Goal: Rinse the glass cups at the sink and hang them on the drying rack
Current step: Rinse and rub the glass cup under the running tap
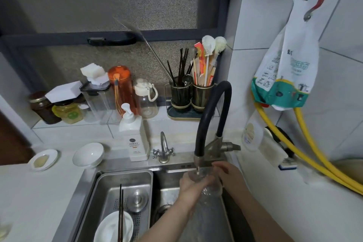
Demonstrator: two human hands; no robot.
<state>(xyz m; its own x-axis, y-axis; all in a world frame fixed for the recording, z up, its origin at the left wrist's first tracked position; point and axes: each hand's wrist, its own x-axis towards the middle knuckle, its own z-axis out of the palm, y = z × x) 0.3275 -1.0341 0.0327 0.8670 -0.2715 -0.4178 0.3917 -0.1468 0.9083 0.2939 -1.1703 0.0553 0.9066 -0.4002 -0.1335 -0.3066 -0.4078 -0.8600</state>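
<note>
Head view, lower centre of frame, left hand (pixel 189 186) and right hand (pixel 225 173) both curled round a glass cup (pixel 211 187), under black faucet (pixel 212 122), over sink (pixel 170 192).

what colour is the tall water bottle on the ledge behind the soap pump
Orange, translucent; the water bottle shows best in the head view.

Head camera looks steeply down, close over the sink (pixel 125 180).
</note>
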